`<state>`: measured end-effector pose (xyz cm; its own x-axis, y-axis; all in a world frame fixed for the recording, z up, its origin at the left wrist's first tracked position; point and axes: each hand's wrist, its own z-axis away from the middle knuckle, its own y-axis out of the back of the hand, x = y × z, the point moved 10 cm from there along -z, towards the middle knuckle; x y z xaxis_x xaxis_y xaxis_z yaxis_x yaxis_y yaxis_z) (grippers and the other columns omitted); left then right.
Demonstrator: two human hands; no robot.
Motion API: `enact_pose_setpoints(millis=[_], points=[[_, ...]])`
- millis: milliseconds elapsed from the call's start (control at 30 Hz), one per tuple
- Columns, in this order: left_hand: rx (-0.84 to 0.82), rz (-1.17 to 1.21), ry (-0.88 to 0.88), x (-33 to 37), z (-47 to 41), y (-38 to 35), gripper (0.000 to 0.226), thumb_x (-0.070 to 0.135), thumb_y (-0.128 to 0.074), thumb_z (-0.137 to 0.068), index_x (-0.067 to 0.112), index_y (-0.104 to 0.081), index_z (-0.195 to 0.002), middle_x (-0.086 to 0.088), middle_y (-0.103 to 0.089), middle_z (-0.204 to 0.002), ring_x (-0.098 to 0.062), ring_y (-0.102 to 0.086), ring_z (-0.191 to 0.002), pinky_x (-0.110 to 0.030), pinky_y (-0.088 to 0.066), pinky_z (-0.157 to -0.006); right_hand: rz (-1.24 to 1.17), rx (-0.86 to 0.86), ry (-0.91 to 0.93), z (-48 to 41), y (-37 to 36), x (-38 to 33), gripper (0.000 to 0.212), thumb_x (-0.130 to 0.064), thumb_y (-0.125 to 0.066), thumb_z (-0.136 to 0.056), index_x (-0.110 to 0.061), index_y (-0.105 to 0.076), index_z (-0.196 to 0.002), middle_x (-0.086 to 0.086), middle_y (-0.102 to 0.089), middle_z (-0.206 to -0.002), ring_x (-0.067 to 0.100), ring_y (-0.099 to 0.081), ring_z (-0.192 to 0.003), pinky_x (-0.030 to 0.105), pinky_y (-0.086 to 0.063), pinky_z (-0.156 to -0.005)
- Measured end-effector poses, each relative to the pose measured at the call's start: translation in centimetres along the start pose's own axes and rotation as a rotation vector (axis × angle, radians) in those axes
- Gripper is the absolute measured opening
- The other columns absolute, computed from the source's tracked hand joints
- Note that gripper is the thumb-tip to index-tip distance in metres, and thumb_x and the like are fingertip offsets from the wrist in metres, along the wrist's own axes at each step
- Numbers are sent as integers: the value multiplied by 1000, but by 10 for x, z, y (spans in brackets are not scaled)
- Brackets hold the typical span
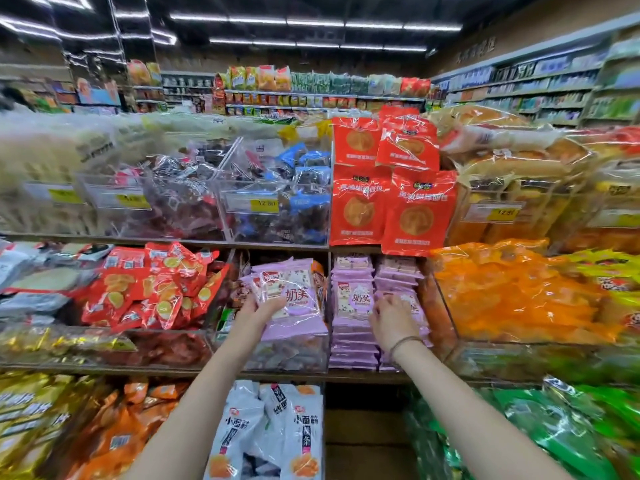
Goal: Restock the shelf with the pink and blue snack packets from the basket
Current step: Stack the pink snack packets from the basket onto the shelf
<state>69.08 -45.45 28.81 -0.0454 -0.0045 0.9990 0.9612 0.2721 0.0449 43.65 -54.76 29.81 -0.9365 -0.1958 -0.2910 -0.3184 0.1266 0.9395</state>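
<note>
My left hand (258,311) grips a bundle of pink snack packets (294,292) in front of the middle shelf, over a clear bin. To its right, two neat stacks of the same pink packets (353,303) stand in a shelf compartment. My right hand (391,320) rests on the right-hand stack, fingers curled on the front packet; a band circles the wrist. No blue packets of this kind and no basket are in view.
Red packets (149,289) fill the bin to the left, orange packets (512,292) the bin to the right. Large red bread bags (388,206) hang over the shelf above. Clear bins with dark sweets (270,195) sit on the upper shelf. White bags (270,434) lie below.
</note>
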Motion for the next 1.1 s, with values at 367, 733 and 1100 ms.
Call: enact_pose_setpoints(millis=[367, 733, 1100], points=[[-28, 58, 19, 8, 10, -12, 67, 60, -71, -64, 30, -55, -121, 10, -60, -117, 3, -64, -85, -15, -48, -62, -575, -72, 239, 41, 41, -107, 42, -53, -55, -86, -15, -61, -103, -5, -60, -92, 12, -56, -86, 18, -43, -67], [126, -234, -18, 16, -4, -24, 59, 63, -54, -81, 22, -49, -124, -2, -59, -119, -10, -55, -93, -29, -42, -77, -1165, -249, -66, 31, 2, -61, 41, -27, -67, -84, -5, -61, -118, 10, -66, -114, 30, -63, -104, 50, -49, -94], [56, -262, 48, 1, -21, -25, 78, 57, -57, -85, 7, -37, -141, -11, -45, -142, -27, -47, -123, -34, -37, -91, -1090, 139, -512, 36, 17, 84, 32, -21, -60, -90, -3, -59, -117, 12, -58, -122, 26, -54, -100, 39, -44, -89]])
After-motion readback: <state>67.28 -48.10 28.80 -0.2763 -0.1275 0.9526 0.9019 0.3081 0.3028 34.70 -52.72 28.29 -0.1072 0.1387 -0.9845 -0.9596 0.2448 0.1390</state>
